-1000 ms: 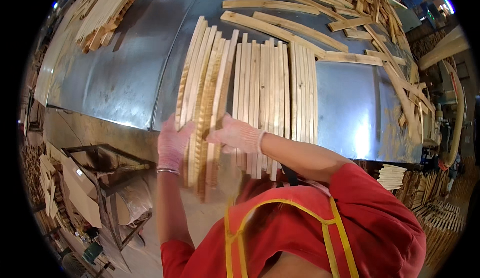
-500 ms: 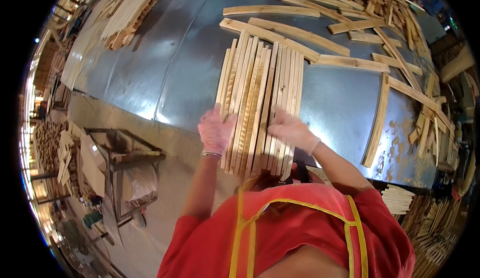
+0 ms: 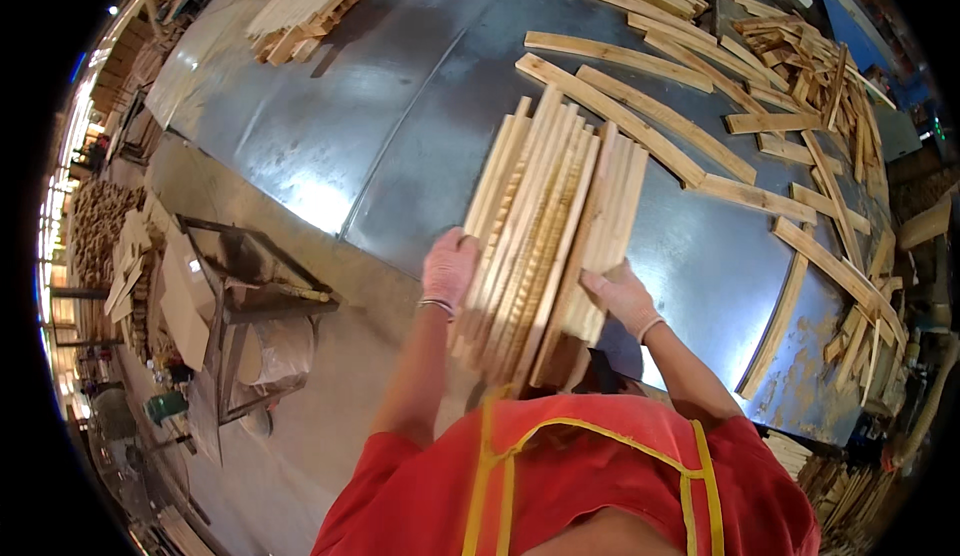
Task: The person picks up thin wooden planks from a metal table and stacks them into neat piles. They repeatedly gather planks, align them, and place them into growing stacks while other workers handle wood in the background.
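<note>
A row of narrow wooden slats [image 3: 536, 226], standing on edge and packed side by side, overhangs the near edge of the metal table. My left hand [image 3: 450, 272], in a thin pale glove, is closed against the left side of the row. On the right side, my gloved right hand [image 3: 622, 299] grips the outer slats, its thumb reaching over their top edges. One darker slat [image 3: 576, 256] rises a little above its neighbours. The slats' far ends are uneven, and the fingers under both sides are hidden.
Loose slats [image 3: 640, 121] lie scattered over the metal table [image 3: 400, 106], with a heap [image 3: 800, 66] at the far right. A stacked pile of boards [image 3: 320, 1] sits at the far left. A metal-framed cart [image 3: 235, 306] stands on the floor to the left.
My right hand has moved from the top of the row to its right side. The row now slants, its far end leaning right, and the whole view has swung round.
</note>
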Demonstrator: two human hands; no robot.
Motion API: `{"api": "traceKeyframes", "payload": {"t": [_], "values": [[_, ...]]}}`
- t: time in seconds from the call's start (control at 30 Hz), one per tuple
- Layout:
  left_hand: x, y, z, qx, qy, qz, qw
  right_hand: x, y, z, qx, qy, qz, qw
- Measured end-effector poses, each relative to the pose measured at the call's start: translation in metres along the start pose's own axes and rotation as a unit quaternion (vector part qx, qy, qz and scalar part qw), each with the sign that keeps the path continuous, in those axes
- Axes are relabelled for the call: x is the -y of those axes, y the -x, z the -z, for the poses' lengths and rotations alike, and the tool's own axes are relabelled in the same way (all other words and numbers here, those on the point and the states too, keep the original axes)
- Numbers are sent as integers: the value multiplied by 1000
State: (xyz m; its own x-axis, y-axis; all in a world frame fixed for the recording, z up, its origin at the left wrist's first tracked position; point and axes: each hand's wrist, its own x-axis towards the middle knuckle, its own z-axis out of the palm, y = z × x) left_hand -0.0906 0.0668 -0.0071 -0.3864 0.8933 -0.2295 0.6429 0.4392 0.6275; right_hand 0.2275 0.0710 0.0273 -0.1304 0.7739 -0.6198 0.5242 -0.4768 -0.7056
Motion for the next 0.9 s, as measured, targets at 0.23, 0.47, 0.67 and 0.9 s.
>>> {"api": "traceKeyframes", "payload": {"t": [0.23, 0.47, 0.67, 0.9], "values": [[148, -171, 93, 66, -10, -93, 993, 77, -81, -135, 115, 27, 7, 993], [244, -263, 217, 57, -413, -258, 872, 129, -172, -286, 86, 347, 204, 911], [124, -231, 218, -2, -86, 71, 994, 173, -153, -197, 57, 167, 193, 965], [85, -112, 130, -137, -237, -238, 932, 80, -239, 83, -178, 584, 262, 747]]}}
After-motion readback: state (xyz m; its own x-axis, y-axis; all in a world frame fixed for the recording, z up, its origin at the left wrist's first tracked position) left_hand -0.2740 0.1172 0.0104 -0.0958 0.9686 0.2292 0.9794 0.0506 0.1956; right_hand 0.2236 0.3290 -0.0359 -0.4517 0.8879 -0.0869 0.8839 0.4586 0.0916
